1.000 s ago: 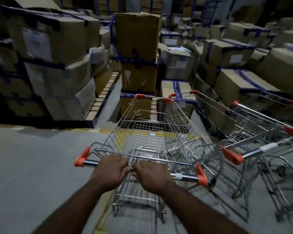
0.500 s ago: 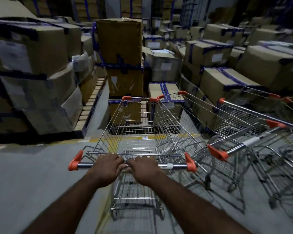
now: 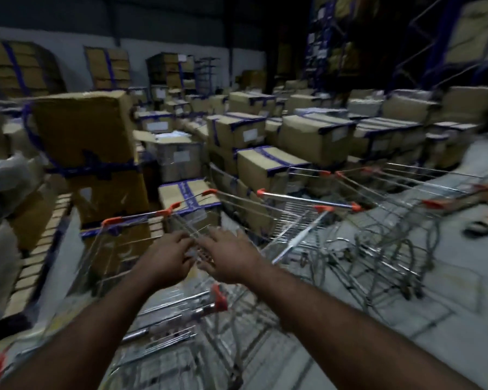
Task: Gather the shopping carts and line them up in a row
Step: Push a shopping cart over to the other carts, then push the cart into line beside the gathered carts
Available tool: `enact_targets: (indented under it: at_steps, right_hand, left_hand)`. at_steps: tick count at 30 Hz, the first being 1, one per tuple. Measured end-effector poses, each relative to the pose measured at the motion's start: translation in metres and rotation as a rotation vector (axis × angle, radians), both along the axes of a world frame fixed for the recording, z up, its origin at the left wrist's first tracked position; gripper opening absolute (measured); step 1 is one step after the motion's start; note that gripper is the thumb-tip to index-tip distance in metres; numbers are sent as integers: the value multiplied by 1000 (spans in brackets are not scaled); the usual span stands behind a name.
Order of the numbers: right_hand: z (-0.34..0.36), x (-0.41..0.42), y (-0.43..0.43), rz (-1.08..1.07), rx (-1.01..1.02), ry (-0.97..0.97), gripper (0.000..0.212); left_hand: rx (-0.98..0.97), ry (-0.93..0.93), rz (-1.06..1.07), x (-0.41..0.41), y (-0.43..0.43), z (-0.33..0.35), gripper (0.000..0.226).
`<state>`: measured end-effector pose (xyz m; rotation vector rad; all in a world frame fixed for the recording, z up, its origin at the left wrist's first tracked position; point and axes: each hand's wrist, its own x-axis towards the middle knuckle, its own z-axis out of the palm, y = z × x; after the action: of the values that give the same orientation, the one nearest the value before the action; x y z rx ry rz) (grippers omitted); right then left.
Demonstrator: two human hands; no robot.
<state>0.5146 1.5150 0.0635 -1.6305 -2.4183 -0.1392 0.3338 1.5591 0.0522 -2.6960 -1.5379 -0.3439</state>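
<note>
The view is blurred. A wire shopping cart [image 3: 130, 243] with orange corner caps stands right in front of me, its handle [image 3: 181, 308] below my forearms. My left hand [image 3: 168, 260] and my right hand [image 3: 231, 260] hover side by side over the cart's basket, fingers loosely spread, holding nothing. A second cart [image 3: 307, 209] stands beside it on the right, angled, and a third cart [image 3: 392, 192] sits further right.
Stacked cardboard boxes [image 3: 88, 142] with blue tape fill the space ahead and to the left, on wooden pallets [image 3: 40, 249]. More boxes [image 3: 316, 136] rise behind the carts. A sandal-like shape [image 3: 482, 225] lies on the grey floor at right.
Both hands have let go of the cart handle and lifted forward over the basket. The view has swung up and to the right, showing more carts.
</note>
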Motion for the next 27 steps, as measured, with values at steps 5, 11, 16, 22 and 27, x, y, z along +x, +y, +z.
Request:
enact_targets:
  at_steps: [5, 11, 16, 22, 27]
  right_hand:
    - [41, 125, -34, -217, 94, -9, 58]
    - [61, 265, -108, -400, 135, -67, 61]
    - [75, 373, -179, -543, 105, -111, 65]
    - [88, 492, -262, -735, 97, -187, 64]
    - [98, 568, -309, -853, 86, -185, 64]
  left_hand:
    - [70, 17, -169, 137, -8, 45, 53]
    - [99, 11, -386, 291, -59, 70, 58]
    - [124, 44, -523, 414, -107, 83, 57]
    - [162, 29, -634, 552, -173, 93, 55]
    - [172, 46, -746, 640, -205, 96, 54]
